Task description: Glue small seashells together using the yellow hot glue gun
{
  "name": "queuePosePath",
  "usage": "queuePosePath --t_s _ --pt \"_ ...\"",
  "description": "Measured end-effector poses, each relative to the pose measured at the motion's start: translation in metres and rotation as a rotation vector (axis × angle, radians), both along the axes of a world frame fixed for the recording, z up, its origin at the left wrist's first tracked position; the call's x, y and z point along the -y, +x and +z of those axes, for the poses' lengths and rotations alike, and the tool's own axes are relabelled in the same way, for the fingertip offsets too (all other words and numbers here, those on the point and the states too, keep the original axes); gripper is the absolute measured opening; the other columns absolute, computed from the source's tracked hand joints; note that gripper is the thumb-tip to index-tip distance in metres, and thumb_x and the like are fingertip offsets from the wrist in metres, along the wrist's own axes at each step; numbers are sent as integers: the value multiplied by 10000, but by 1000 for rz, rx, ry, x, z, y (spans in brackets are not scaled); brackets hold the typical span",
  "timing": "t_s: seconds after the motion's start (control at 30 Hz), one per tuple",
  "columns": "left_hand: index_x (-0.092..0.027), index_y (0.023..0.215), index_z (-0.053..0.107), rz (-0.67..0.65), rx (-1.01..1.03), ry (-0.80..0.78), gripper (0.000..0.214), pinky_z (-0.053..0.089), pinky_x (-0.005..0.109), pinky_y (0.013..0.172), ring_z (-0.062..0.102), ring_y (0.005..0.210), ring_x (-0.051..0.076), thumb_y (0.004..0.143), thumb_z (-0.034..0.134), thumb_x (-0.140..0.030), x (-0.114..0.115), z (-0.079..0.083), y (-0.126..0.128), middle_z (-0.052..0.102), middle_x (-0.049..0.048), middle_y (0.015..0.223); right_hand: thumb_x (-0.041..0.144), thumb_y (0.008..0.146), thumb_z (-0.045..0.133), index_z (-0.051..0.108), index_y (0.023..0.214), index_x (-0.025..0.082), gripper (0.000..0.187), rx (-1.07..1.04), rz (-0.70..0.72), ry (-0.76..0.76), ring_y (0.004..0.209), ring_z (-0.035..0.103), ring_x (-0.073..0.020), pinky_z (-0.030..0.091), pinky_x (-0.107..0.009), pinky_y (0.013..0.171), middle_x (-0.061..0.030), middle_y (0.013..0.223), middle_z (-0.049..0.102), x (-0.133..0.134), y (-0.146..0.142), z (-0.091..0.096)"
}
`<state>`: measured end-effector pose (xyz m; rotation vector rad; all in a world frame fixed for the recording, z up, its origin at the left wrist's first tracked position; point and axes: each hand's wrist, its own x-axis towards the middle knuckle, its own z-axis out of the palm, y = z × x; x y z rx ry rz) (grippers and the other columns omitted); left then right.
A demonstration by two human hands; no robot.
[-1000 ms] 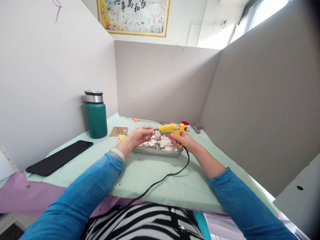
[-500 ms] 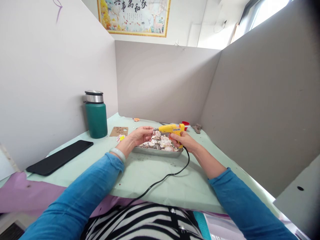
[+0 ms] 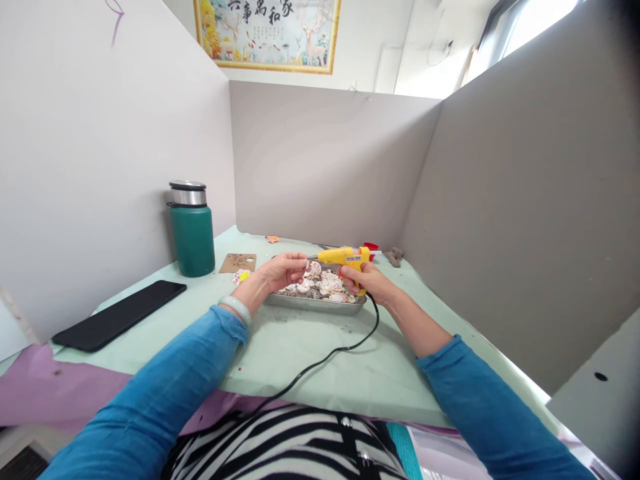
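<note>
My right hand is wrapped round the handle of a yellow hot glue gun, its nozzle pointing left and a clear glue stick poking out of the back. At the nozzle tip, the fingers of my left hand are pinched on a small pale piece, too small to name and mostly hidden by the fingers. Below both hands lies a shallow metal tray holding many white and reddish-brown seashells. A black cord runs from the gun's handle to the table's front edge.
A green bottle and a black phone stand and lie on the left. Beyond my left wrist are a brown card and a flowery cluster. Behind the gun are a red container and a grey-brown lump. Grey partitions enclose the table.
Almost nothing differs. The glue gun and both hands keep their places, with the nozzle still at my left fingertips.
</note>
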<state>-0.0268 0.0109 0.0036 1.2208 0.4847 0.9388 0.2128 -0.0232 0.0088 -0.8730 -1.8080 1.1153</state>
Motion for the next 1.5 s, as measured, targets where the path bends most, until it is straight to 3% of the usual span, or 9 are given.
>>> queuePosePath --t_s 0.43,0.93,1.23,1.5 --pt "-119 749 596 24 29 -6 177 389 217 484 376 411 31 658 739 -172 -2 0 0 520 -12 594 470 747 596 546 700 191 288 75 11 -19 427 347 -77 341 -250 477 52 477 406 5 0 2" --pt "-114 749 601 -6 18 -2 181 389 226 485 413 431 41 642 743 -154 -1 0 0 581 24 661 496 730 606 560 796 158 348 -4 -14 -24 423 336 -67 323 -236 439 54 501 411 0 0 0" --pt "-123 770 599 20 37 -20 190 401 221 494 387 415 35 660 742 -183 -4 -1 -1 515 -18 586 479 729 617 555 722 186 300 41 26 -31 426 337 -70 331 -244 459 57 483 407 5 0 2" --pt "-126 759 599 8 27 -15 197 395 225 492 461 466 63 633 750 -143 1 2 0 578 27 657 490 733 607 547 728 177 319 -2 5 -15 430 340 -71 330 -242 461 54 497 410 3 1 0"
